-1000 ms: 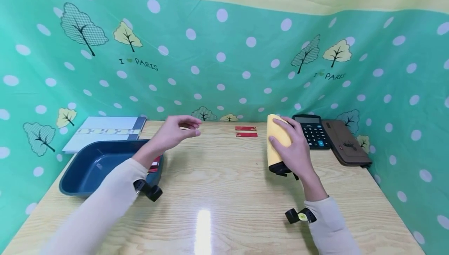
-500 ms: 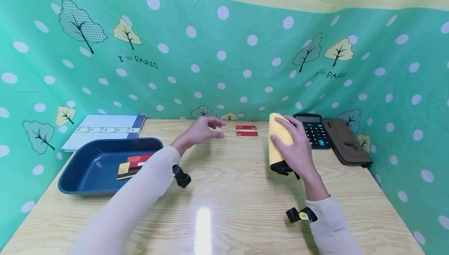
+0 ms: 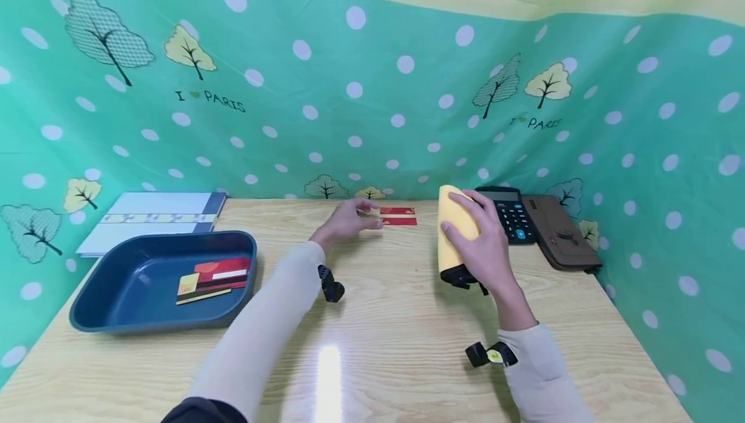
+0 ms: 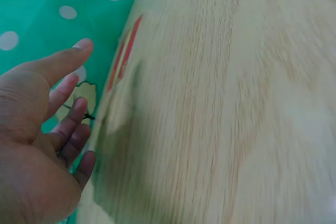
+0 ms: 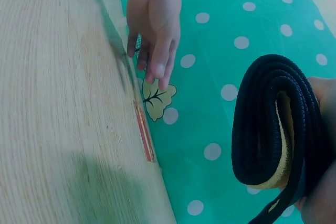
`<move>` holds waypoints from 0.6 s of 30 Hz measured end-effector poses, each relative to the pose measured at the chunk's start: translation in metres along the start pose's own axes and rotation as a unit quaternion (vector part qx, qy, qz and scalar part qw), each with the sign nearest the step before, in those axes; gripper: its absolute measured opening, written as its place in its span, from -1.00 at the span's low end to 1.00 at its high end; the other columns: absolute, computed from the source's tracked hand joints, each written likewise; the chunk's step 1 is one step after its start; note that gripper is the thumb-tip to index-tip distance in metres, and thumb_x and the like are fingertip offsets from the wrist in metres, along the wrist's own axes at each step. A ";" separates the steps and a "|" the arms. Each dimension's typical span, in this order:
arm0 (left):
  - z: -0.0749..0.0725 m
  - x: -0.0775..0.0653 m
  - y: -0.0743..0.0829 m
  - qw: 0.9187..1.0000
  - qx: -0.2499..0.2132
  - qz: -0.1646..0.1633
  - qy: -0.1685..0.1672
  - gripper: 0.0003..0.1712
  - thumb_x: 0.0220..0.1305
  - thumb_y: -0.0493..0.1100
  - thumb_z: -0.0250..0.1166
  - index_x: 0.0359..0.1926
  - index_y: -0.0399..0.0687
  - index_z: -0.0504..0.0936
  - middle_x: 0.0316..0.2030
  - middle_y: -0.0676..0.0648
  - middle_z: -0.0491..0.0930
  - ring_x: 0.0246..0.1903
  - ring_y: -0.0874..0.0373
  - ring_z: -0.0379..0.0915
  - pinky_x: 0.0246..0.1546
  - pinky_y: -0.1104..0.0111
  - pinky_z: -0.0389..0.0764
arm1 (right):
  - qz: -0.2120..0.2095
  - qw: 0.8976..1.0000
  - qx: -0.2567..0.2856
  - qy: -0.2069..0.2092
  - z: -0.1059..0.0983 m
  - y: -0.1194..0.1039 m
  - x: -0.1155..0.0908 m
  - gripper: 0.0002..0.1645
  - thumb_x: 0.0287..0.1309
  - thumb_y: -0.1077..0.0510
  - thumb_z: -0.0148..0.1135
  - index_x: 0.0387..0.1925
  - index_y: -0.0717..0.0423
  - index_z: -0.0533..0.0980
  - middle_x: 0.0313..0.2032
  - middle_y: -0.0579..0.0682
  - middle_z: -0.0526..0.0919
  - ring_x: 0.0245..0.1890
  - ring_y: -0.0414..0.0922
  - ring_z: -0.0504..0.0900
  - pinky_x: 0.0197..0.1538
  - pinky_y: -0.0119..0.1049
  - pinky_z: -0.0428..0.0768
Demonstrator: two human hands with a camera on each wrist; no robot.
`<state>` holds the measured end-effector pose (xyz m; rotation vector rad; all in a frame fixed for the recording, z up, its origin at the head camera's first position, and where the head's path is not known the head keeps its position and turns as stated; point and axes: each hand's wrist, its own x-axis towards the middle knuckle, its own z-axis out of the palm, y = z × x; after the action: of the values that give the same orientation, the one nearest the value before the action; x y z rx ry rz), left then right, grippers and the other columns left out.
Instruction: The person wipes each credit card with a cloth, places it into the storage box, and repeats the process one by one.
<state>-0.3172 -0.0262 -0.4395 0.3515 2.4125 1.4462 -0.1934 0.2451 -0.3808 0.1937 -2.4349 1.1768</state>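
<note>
My left hand [image 3: 345, 221] reaches over the back of the table, thumb and fingers parted and holding nothing. Just beyond its fingertips in the head view lie two narrow red strips [image 3: 399, 221], side by side on the wood. The left wrist view shows the loosely bent fingers [image 4: 71, 127] above the table edge, apart from the strips. My right hand [image 3: 487, 242] grips a rolled yellow cloth [image 3: 448, 248] with black edging, held upright. In the right wrist view the end of the rolled cloth [image 5: 268, 124] shows several dark layers with yellow inside.
At left stands a blue basin [image 3: 116, 319] with red and yellow cards [image 3: 218, 279] in it. Behind it lies a pale blue folder [image 3: 157, 211]. A black calculator [image 3: 512, 216] and a brown zip case [image 3: 560, 232] lie at the back right. A green dotted curtain [image 3: 349, 119] borders the table.
My left hand has moved right from near the basin to the red strips, uncovering the cards in the basin. The right hand keeps its grip on the rolled cloth, almost still.
</note>
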 end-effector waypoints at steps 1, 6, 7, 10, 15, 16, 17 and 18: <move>0.003 0.004 0.000 1.000 0.009 0.000 0.002 -0.35 0.26 -0.04 0.49 0.34 0.00 0.53 0.32 -0.12 0.47 0.27 -0.08 0.42 0.27 0.05 0.58 | 0.001 1.000 0.000 0.000 0.000 0.000 0.000 -0.34 0.26 0.12 0.43 0.37 -0.23 0.51 0.48 -0.04 0.32 0.03 0.03 0.48 -0.07 -0.19 0.46; 0.013 0.022 -0.004 0.996 0.092 0.000 0.014 -0.27 0.22 0.09 0.52 0.38 0.11 0.53 0.33 -0.03 0.51 0.34 -0.04 0.36 0.46 -0.05 0.28 | 0.006 1.000 0.002 0.002 -0.001 0.000 0.001 -0.34 0.25 0.11 0.43 0.37 -0.25 0.51 0.47 -0.05 0.33 0.03 0.02 0.49 -0.07 -0.19 0.47; 0.015 0.025 -0.005 0.994 0.108 -0.004 0.014 -0.25 0.21 0.12 0.52 0.40 0.14 0.51 0.34 -0.01 0.51 0.36 -0.04 0.34 0.49 -0.06 0.22 | 0.006 1.000 0.002 0.001 -0.002 0.000 0.001 -0.34 0.25 0.11 0.43 0.36 -0.25 0.52 0.47 -0.05 0.33 0.03 0.02 0.49 -0.06 -0.19 0.47; 0.017 0.033 -0.008 0.988 0.152 -0.014 0.011 -0.20 0.23 0.19 0.49 0.44 0.19 0.46 0.35 -0.01 0.47 0.40 -0.05 0.26 0.51 -0.07 0.14 | 0.003 1.000 0.003 0.000 -0.002 0.000 0.002 -0.34 0.24 0.12 0.44 0.36 -0.23 0.52 0.47 -0.04 0.33 0.06 0.03 0.48 -0.05 -0.19 0.46; 0.018 0.036 -0.009 0.979 0.204 0.002 0.021 -0.23 0.26 0.22 0.43 0.43 0.15 0.48 0.33 -0.15 0.44 0.39 -0.19 0.26 0.41 -0.14 0.25 | 0.000 1.000 0.002 0.000 -0.001 -0.001 0.002 -0.34 0.23 0.13 0.45 0.35 -0.22 0.53 0.47 -0.03 0.33 0.05 0.03 0.48 -0.06 -0.19 0.46; 0.019 0.037 -0.009 0.977 0.211 0.004 0.025 -0.25 0.27 0.22 0.42 0.42 0.15 0.49 0.35 -0.16 0.43 0.40 -0.21 0.25 0.40 -0.16 0.26 | 0.000 1.000 0.001 -0.001 0.000 -0.001 0.002 -0.35 0.23 0.12 0.44 0.35 -0.22 0.53 0.47 -0.03 0.33 0.04 0.03 0.48 -0.07 -0.19 0.46; 0.020 0.037 -0.008 0.976 0.216 0.003 0.029 -0.26 0.27 0.21 0.42 0.41 0.15 0.50 0.38 -0.17 0.41 0.41 -0.24 0.24 0.40 -0.17 0.27 | 0.001 1.000 0.000 -0.002 0.000 0.000 0.002 -0.35 0.23 0.12 0.44 0.35 -0.22 0.53 0.47 -0.03 0.33 0.04 0.03 0.48 -0.07 -0.19 0.46; 0.022 0.038 -0.009 0.975 0.219 0.000 0.033 -0.28 0.27 0.21 0.42 0.40 0.16 0.51 0.40 -0.16 0.40 0.43 -0.25 0.22 0.40 -0.17 0.27 | 0.001 1.000 0.000 -0.002 0.000 0.000 0.002 -0.35 0.23 0.12 0.44 0.35 -0.22 0.53 0.47 -0.03 0.33 0.04 0.03 0.48 -0.07 -0.19 0.46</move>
<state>-0.3447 0.0009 -0.4619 0.4039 2.7747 0.9254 -0.1949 0.2452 -0.3800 0.1943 -2.4387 1.1768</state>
